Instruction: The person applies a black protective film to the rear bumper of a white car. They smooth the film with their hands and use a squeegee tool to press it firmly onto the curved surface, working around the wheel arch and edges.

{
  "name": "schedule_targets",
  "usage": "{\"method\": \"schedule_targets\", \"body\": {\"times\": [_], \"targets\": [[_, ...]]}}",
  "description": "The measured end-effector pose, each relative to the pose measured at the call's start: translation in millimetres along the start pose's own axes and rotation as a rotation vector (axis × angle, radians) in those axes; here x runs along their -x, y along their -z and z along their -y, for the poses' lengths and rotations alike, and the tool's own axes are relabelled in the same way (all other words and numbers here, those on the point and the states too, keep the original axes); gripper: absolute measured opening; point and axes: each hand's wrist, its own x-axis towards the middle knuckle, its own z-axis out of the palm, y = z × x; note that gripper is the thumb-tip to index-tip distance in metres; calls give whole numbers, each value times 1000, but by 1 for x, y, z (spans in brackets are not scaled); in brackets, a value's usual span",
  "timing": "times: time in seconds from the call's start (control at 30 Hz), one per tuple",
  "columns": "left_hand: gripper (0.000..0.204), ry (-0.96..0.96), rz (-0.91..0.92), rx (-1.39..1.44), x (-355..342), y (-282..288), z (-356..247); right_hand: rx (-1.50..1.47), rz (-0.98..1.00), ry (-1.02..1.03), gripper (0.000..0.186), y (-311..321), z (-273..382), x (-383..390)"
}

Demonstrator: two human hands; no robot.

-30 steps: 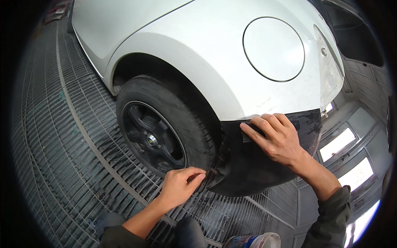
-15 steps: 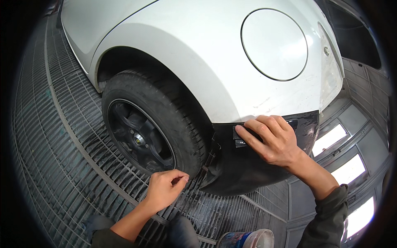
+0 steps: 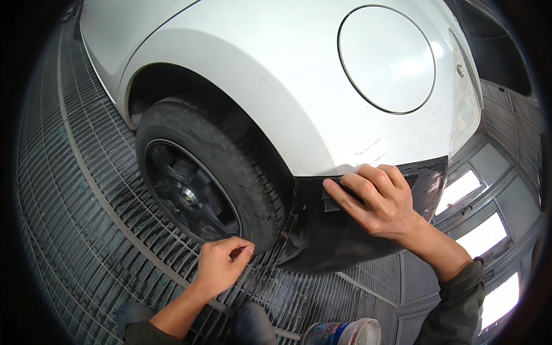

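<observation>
My right hand [image 3: 382, 201] lies over the black lower corner panel [image 3: 322, 241] of a white car, just below the white paint edge. Its fingers are bent over a flat black sheet-like piece [image 3: 330, 204], pressing it to the panel. Only part of that piece shows beside the index finger, and its material is hard to tell. My left hand [image 3: 224, 261] is closed in a loose curl, thumb against the fingers, with nothing visible in it. It hovers in front of the lower edge of the tyre [image 3: 261, 218].
The wheel rim [image 3: 190, 195] is black. A round fuel flap [image 3: 386, 60] sits in the white body [image 3: 253, 103]. Underfoot is a metal floor grating [image 3: 86, 230]. A bucket [image 3: 345, 332] stands at the lower edge. Bright windows [image 3: 483, 233] line the wall at right.
My right hand's fingers have lifted and bent more, with the hand slightly lower on the panel. The left hand has shifted a little left. The view has tilted slightly.
</observation>
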Motion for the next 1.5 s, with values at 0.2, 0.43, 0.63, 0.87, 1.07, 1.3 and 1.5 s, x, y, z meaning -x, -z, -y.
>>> {"method": "schedule_targets", "body": {"times": [0.2,0.43,0.63,0.87,1.07,1.3,1.5], "targets": [[14,14,27,-34,-3,4,-8,6,40,-61,40,6,5,-3],[13,-10,22,-69,-5,9,-5,20,4,-106,40,2,10,-3],[12,-9,29,-89,-7,14,-6,36,-37,-82,40,-3,8,0],[12,3,42,-93,-10,16,-6,48,-81,-64,40,-6,5,1],[12,20,49,-85,-9,17,-6,16,22,-89,44,2,5,-3],[13,22,33,-60,-13,17,-2,-87,132,-185,45,7,13,-11],[12,-18,56,-173,-12,23,-4,-77,138,-159,48,8,13,-15]]}}
